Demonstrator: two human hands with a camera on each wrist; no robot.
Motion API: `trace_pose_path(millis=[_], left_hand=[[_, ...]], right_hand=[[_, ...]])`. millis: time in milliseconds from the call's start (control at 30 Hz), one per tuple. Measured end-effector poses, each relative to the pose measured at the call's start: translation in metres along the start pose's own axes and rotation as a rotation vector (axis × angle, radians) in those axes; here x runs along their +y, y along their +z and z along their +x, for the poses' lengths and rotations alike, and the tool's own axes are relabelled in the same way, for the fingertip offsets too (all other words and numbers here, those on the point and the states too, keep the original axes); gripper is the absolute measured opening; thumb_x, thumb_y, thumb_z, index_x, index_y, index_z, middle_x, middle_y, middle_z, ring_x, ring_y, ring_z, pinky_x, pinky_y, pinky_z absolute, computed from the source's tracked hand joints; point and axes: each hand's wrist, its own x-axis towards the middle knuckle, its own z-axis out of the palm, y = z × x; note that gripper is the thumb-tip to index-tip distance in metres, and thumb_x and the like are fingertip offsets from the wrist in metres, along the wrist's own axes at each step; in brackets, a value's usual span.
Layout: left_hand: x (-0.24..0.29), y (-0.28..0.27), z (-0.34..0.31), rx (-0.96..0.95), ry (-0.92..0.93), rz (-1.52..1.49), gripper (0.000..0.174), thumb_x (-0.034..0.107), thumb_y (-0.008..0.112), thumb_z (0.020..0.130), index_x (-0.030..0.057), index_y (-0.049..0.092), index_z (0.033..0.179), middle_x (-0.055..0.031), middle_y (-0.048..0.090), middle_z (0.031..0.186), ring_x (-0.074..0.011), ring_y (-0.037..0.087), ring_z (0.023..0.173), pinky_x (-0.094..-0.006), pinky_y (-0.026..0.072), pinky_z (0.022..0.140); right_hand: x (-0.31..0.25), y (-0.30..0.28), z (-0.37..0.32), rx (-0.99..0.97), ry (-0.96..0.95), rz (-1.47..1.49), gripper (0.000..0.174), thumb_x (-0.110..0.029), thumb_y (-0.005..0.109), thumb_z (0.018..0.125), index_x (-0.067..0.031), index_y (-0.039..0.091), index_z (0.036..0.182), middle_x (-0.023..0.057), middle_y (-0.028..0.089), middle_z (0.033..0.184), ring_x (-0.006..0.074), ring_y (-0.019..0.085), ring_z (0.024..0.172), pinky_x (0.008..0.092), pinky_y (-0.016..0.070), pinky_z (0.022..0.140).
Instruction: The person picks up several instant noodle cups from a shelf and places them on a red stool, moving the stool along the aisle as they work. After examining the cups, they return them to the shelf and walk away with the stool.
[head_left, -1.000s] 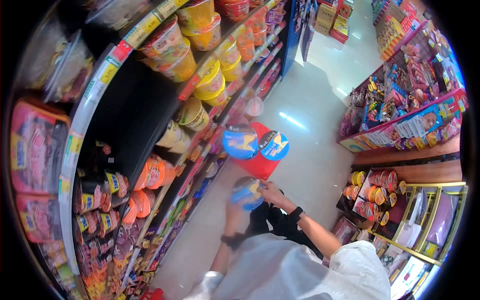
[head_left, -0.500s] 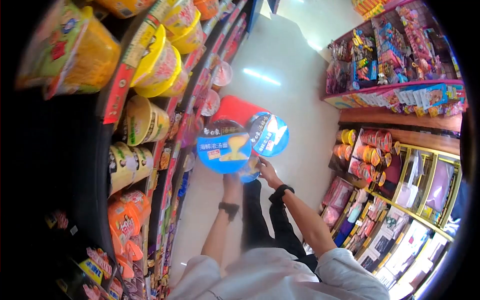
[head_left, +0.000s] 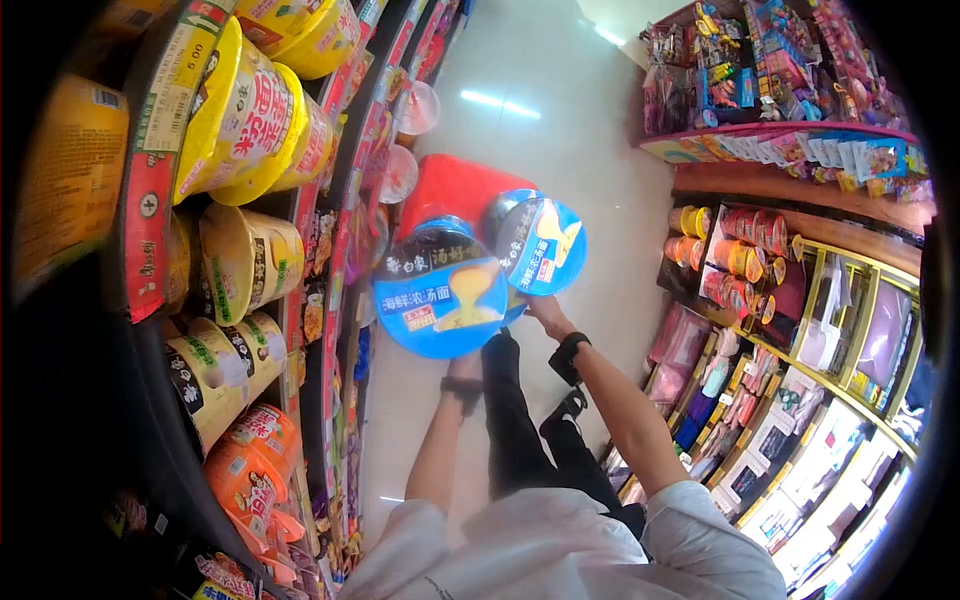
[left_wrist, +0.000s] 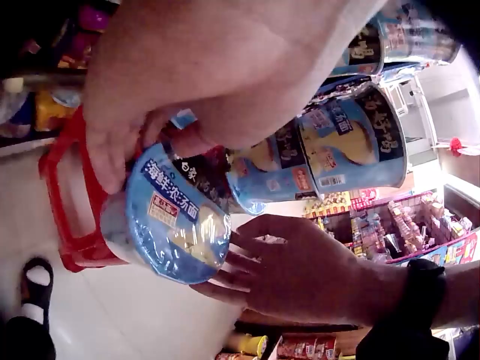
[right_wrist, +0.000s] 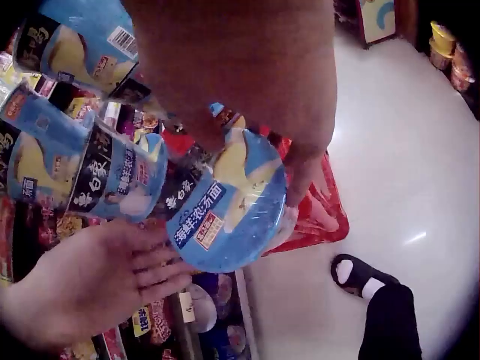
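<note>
Both hands touch a blue-lidded noodle cup (left_wrist: 180, 214) (right_wrist: 229, 199), which sits between them with its lid facing the wrist cameras. My left hand (right_wrist: 97, 277) has its fingers straight along the cup's side, while the head view mostly hides it below a large blue lid (head_left: 440, 300). My right hand (head_left: 548, 318) (left_wrist: 300, 270) reaches the cup from the other side with extended, slightly spread fingers. A second blue lid (head_left: 543, 246) is just above it. More matching cups (left_wrist: 352, 139) are beside the hands, and a red basket (head_left: 460, 185) is beyond them.
Shelves with yellow cups (head_left: 240, 110), beige cups (head_left: 250, 262) and orange cups (head_left: 255, 470) line the left side. Candy displays (head_left: 750, 80) and a yellow-framed rack (head_left: 850, 330) stand at the right. Pale floor (head_left: 600, 230) runs between.
The two blue lids look larger and nearer in the head view. The cup between my hands has become mostly hidden behind them. The shelf at left has come closer.
</note>
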Motion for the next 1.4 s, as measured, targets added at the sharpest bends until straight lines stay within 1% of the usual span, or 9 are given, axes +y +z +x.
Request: trace_pose_path(millis=[233, 433, 600, 667, 833, 900, 967, 1233, 1400], left_hand=[[-0.011, -0.002, 0.003, -0.029, -0.012, -0.007, 0.027, 0.012, 0.052, 0.093, -0.0021, 0.058, 0.115, -0.0172, 0.062, 0.117, -0.0281, 0.057, 0.110, -0.0403, 0.0449, 0.093], [-0.012, -0.008, 0.005, -0.013, -0.007, -0.025, 0.027, 0.013, 0.052, 0.093, -0.0017, 0.059, 0.115, -0.0163, 0.063, 0.114, -0.0264, 0.058, 0.108, -0.0396, 0.0459, 0.092], [-0.003, -0.019, 0.003, 0.040, 0.016, -0.069, 0.027, 0.013, 0.052, 0.093, -0.0014, 0.059, 0.115, -0.0156, 0.063, 0.113, -0.0250, 0.059, 0.107, -0.0390, 0.0468, 0.090], [-0.014, -0.024, -0.004, 0.102, 0.025, -0.138, 0.027, 0.013, 0.052, 0.093, -0.0012, 0.059, 0.114, -0.0154, 0.064, 0.112, -0.0245, 0.059, 0.106, -0.0388, 0.0471, 0.090], [-0.060, -0.069, -0.024, 0.511, 0.168, -0.097, 0.028, 0.011, 0.050, 0.092, -0.0011, 0.059, 0.115, -0.0191, 0.065, 0.110, -0.0259, 0.062, 0.104, -0.0376, 0.0492, 0.087], [-0.007, -0.109, -0.054, 0.523, -0.066, -0.213, 0.029, 0.010, 0.048, 0.093, -0.0012, 0.059, 0.117, -0.0207, 0.064, 0.111, -0.0305, 0.062, 0.105, -0.0372, 0.0482, 0.090], [0.063, -0.149, -0.081, 0.555, -0.081, -0.138, 0.030, 0.009, 0.047, 0.094, -0.0015, 0.057, 0.121, -0.0204, 0.064, 0.115, -0.0317, 0.061, 0.108, -0.0370, 0.0468, 0.093], [0.157, -0.180, -0.095, 0.715, 0.151, -0.117, 0.034, 0.019, 0.042, 0.101, 0.0002, 0.054, 0.126, -0.0162, 0.063, 0.122, -0.0264, 0.061, 0.110, -0.0354, 0.0471, 0.092], [0.181, -0.161, -0.093, 0.755, 0.170, -0.082, 0.040, 0.026, 0.041, 0.102, -0.0021, 0.052, 0.128, -0.0213, 0.063, 0.119, -0.0328, 0.060, 0.112, -0.0389, 0.0459, 0.094]], right_hand=[[0.012, 0.001, 0.015, 0.029, -0.065, 0.079, 0.045, -0.041, 0.054, 0.097, -0.0114, 0.050, 0.130, 0.0076, 0.055, 0.129, 0.0246, 0.052, 0.119, 0.0503, 0.0433, 0.100], [-0.011, 0.011, -0.003, 0.055, -0.046, 0.184, 0.039, -0.031, 0.054, 0.095, -0.0115, 0.050, 0.129, 0.0075, 0.053, 0.131, 0.0245, 0.050, 0.119, 0.0518, 0.0420, 0.099], [-0.001, 0.010, -0.019, 0.193, -0.046, -0.074, 0.050, -0.026, 0.056, 0.090, -0.0075, 0.046, 0.135, 0.0081, 0.053, 0.131, 0.0244, 0.052, 0.116, 0.0455, 0.0438, 0.095], [0.016, 0.004, -0.029, 0.272, -0.047, -0.134, 0.055, -0.029, 0.056, 0.090, -0.0043, 0.045, 0.138, 0.0089, 0.052, 0.133, 0.0231, 0.053, 0.114, 0.0399, 0.0470, 0.090], [-0.036, -0.017, -0.123, 0.016, -0.069, -0.187, 0.045, -0.031, 0.047, 0.098, -0.0046, 0.051, 0.134, 0.0097, 0.059, 0.128, 0.0205, 0.056, 0.113, 0.0354, 0.0473, 0.090], [-0.057, -0.022, -0.167, -0.056, -0.150, -0.165, 0.042, -0.030, 0.045, 0.100, -0.0048, 0.052, 0.133, 0.0088, 0.062, 0.124, 0.0201, 0.057, 0.111, 0.0346, 0.0467, 0.091], [-0.074, -0.030, -0.194, -0.044, -0.205, -0.179, 0.041, -0.029, 0.044, 0.101, -0.0042, 0.054, 0.132, 0.0084, 0.063, 0.122, 0.0196, 0.058, 0.111, 0.0335, 0.0458, 0.092], [-0.176, 0.001, -0.252, -0.048, -0.505, -0.196, 0.043, -0.028, 0.047, 0.100, -0.0041, 0.050, 0.136, 0.0098, 0.059, 0.127, 0.0194, 0.057, 0.111, 0.0318, 0.0461, 0.091], [-0.198, 0.041, -0.231, 0.092, -0.746, -0.390, 0.049, -0.023, 0.055, 0.095, -0.0013, 0.046, 0.138, 0.0177, 0.060, 0.123, 0.0247, 0.062, 0.108, 0.0339, 0.0458, 0.093]])
